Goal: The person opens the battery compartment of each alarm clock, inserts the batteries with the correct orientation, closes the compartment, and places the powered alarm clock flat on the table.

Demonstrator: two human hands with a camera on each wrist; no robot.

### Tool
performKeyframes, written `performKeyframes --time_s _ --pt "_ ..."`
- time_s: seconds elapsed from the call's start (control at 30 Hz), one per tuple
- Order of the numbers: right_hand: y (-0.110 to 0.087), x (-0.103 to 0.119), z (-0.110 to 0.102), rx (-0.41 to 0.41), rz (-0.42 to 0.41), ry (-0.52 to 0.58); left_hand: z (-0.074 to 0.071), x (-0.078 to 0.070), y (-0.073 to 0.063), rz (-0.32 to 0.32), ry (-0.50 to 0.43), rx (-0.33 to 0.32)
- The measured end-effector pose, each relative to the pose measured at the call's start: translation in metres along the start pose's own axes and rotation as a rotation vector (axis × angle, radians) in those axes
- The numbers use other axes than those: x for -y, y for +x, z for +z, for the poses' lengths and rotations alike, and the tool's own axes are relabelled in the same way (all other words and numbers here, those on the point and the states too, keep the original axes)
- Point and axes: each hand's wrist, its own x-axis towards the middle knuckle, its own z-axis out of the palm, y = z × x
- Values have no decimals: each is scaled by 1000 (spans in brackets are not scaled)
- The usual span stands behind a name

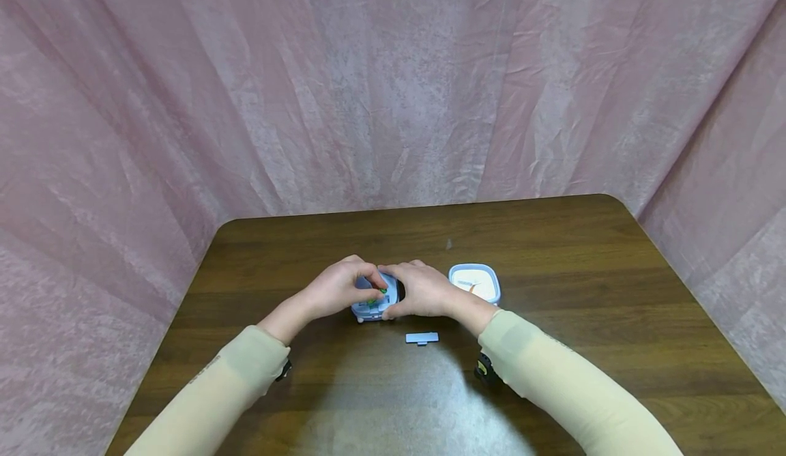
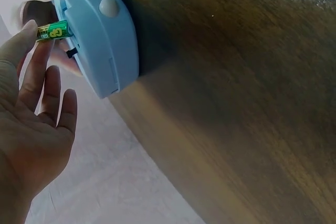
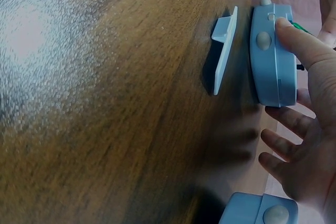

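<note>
A small light-blue clock (image 1: 370, 313) lies on the table with its back up. My right hand (image 1: 425, 291) grips it from the right, thumb (image 3: 296, 38) on the near side and fingers round the far side. Between thumb and index finger, my left hand (image 1: 336, 287) pinches a green battery (image 2: 55, 30). That battery sticks up at a slant from the clock's back, its lower end hidden inside. In the left wrist view, the other left fingers are loosely bent. More green shows in the back beneath the left fingers.
A light-blue battery cover (image 1: 421, 338) with a small tab lies nearer me on the brown wooden table (image 1: 552, 360). To the right of my right hand, a second light-blue clock (image 1: 474, 278) lies with its white dial up. Pink curtains (image 1: 393, 87) hang behind the table.
</note>
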Motion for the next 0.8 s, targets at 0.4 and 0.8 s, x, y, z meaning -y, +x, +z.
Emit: performKeyframes --time_s 0.4,0.8 --pt "0 -1 1 -2 4 16 5 5 4 45 97 32" --pt "1 -3 2 0 0 13 9 9 4 201 248 0"
